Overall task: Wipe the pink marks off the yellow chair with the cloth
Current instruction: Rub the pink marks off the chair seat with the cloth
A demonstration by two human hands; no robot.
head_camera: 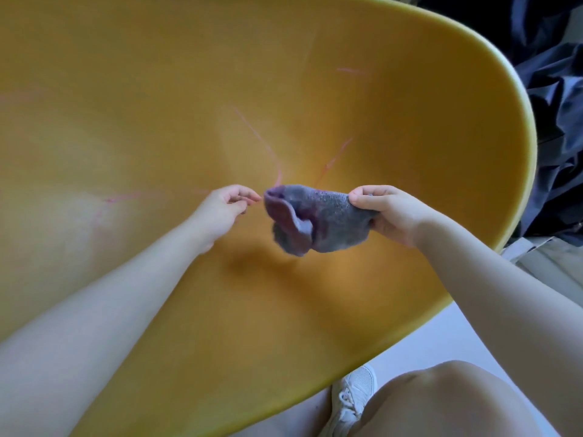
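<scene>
The yellow chair (157, 89) fills most of the view, its moulded seat curving up to a rim on the right. Thin pink marks (255, 134) cross the seat near the middle, with others at the upper right and at the left. A grey-purple cloth (309, 216) hangs in the air above the seat. My right hand (385, 209) pinches its right end between thumb and fingers. My left hand (225, 208) is just left of the cloth's free end, fingers loosely curled, a small gap between fingertips and cloth.
Dark blue fabric (555, 89) is piled beyond the chair's right rim. A beige surface (549, 263) lies below it. My bare knee (448, 402) and a white shoe (353, 402) show on the pale floor at the bottom right.
</scene>
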